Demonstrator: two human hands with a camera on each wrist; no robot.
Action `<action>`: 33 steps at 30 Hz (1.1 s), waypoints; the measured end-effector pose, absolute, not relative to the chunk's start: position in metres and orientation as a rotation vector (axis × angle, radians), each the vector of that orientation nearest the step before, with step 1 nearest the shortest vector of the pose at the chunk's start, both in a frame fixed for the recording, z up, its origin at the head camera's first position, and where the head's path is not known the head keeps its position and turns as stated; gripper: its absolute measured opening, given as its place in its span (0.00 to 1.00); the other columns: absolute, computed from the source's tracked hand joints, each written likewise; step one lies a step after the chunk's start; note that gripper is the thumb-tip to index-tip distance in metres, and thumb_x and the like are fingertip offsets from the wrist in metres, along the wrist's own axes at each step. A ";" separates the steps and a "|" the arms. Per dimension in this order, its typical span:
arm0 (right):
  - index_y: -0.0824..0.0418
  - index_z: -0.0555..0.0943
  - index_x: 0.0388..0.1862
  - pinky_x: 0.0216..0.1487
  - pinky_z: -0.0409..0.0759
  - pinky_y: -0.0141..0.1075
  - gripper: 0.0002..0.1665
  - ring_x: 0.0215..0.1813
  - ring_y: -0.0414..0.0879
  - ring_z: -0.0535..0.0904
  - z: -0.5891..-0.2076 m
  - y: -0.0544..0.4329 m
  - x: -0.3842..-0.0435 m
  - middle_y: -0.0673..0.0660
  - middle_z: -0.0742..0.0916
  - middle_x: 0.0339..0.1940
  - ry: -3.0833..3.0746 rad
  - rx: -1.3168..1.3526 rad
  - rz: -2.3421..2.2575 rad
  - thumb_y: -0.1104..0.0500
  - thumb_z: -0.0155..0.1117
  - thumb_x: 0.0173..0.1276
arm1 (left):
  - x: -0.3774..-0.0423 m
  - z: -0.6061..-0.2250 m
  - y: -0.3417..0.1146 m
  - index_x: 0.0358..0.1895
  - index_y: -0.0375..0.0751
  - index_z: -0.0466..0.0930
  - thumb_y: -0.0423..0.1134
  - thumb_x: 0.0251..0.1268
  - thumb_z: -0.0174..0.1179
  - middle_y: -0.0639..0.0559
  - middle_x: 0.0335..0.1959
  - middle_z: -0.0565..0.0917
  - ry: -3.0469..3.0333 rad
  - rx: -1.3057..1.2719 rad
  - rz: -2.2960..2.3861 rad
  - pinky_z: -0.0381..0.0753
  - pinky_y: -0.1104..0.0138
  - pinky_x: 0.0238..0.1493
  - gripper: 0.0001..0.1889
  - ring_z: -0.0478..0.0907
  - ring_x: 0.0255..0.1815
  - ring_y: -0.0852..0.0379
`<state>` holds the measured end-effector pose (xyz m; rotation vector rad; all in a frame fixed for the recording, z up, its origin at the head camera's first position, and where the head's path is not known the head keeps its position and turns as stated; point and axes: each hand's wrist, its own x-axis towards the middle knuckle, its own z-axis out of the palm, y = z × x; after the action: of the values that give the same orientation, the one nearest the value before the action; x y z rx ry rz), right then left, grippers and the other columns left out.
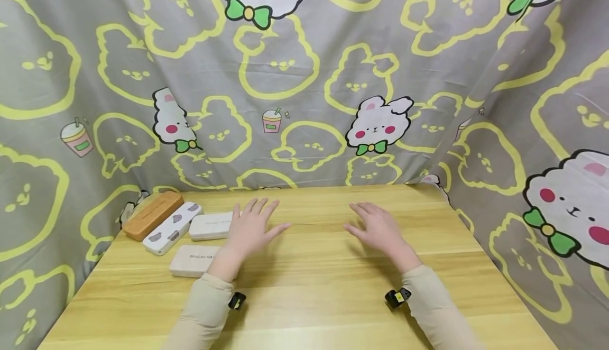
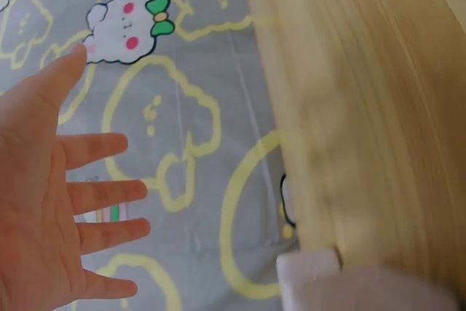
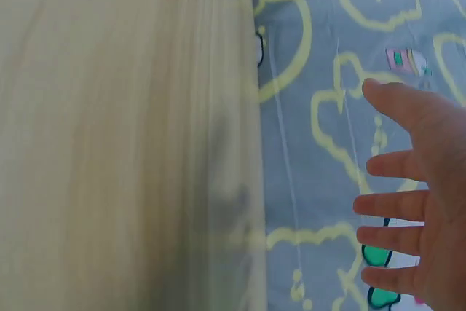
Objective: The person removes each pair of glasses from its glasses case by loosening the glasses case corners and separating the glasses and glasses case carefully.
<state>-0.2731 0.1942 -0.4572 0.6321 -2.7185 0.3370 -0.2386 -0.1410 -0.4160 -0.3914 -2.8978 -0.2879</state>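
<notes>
My left hand [image 1: 249, 229] hovers with spread fingers over the left part of the wooden table, holding nothing. Behind it lies a pale oblong case [image 1: 211, 226], its right end hidden by the hand. Nearer me, a second pale case [image 1: 192, 261] with dark lettering is partly covered by my left wrist. Further left are a white case with grey animal-head prints [image 1: 172, 228] and an orange-brown case [image 1: 154, 214], side by side at a slant. My right hand [image 1: 378, 228], fingers extended, is above the table's right half and touches no object.
The wooden table [image 1: 314, 286] ends at a grey curtain [image 1: 304, 75] with yellow outlines and white cartoon animals, which also hangs along both sides. A small black camera sits at the left wrist [image 1: 237, 301] and another at the right wrist [image 1: 397, 297].
</notes>
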 end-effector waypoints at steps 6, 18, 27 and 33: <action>0.56 0.73 0.68 0.66 0.73 0.55 0.41 0.65 0.61 0.76 -0.448 0.179 -0.267 0.63 0.81 0.64 -2.707 0.664 0.339 0.33 0.61 0.63 | -0.228 -0.408 -0.161 0.71 0.56 0.67 0.74 0.62 0.47 0.47 0.71 0.71 -2.851 -0.418 -0.212 0.51 0.32 0.71 0.39 0.64 0.73 0.41; 0.57 0.73 0.68 0.65 0.75 0.54 0.42 0.64 0.60 0.77 -0.441 0.137 -0.256 0.61 0.81 0.63 -2.691 0.778 0.358 0.33 0.61 0.63 | -0.202 -0.401 -0.209 0.71 0.55 0.67 0.71 0.61 0.52 0.45 0.68 0.73 -2.776 -0.354 -0.242 0.52 0.34 0.70 0.38 0.67 0.70 0.41; 0.57 0.72 0.68 0.68 0.72 0.51 0.42 0.66 0.58 0.75 -0.442 0.102 -0.250 0.60 0.81 0.64 -2.723 0.876 0.294 0.32 0.58 0.65 | -0.189 -0.415 -0.240 0.68 0.51 0.70 0.64 0.63 0.57 0.43 0.65 0.76 -2.735 -0.382 -0.271 0.56 0.34 0.68 0.34 0.69 0.67 0.39; 0.55 0.71 0.69 0.67 0.74 0.49 0.42 0.66 0.55 0.76 -0.443 0.075 -0.244 0.57 0.81 0.64 -2.703 0.961 0.259 0.31 0.56 0.65 | -0.186 -0.427 -0.261 0.68 0.50 0.71 0.64 0.62 0.58 0.43 0.64 0.76 -2.711 -0.406 -0.305 0.59 0.34 0.66 0.34 0.70 0.66 0.39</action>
<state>-0.2443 0.0752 -0.4428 0.9614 -2.7034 0.2585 -0.1861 -0.2612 -0.4267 -0.4056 -2.7108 -0.3047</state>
